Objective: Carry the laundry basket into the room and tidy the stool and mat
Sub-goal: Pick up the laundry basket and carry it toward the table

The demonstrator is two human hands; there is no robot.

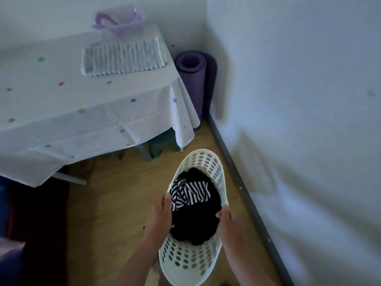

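Observation:
A white perforated laundry basket (201, 159) hangs above the wooden floor, near the right wall. Dark clothes and a black-and-white striped garment (188, 193) fill it. My left hand (160, 213) grips its left rim and my right hand (226, 217) grips its right rim. A green stool (162, 144) stands mostly hidden under the table's corner, beyond the basket. A rolled purple mat (192, 79) stands upright in the room's corner behind the table.
A table under a white cloth with coloured dots (82, 100) fills the left. On it lie a folded ribbed cloth (123, 56) and a clear bag with purple handles (121, 23). A grey skirting board (237, 178) runs along the right wall. A dark object (31, 213) sits lower left.

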